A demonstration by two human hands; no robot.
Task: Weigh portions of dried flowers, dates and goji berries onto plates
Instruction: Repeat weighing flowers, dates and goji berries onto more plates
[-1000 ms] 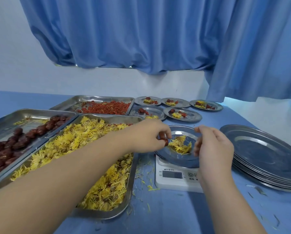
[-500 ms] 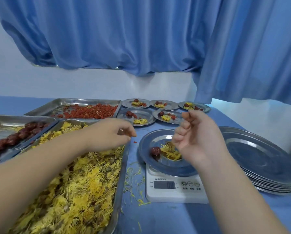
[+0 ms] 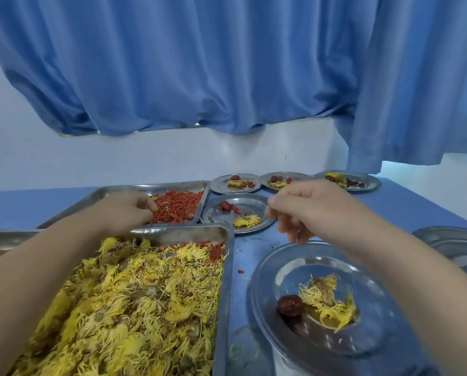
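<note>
My left hand (image 3: 126, 210) curls into the goji berries (image 3: 182, 206), whether pinching I cannot tell; the plate (image 3: 265, 270) with 1 date (image 3: 289, 305) lies back rightward, beneath my loosely curled, empty right hand (image 3: 308, 210).

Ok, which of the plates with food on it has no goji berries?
The nearest plate, bottom right: it holds only a date and yellow flowers. The plates farther back all carry red berries as well.

Glossy metal plate (image 3: 265, 302), matt cloth curtain (image 3: 227, 63)
</note>
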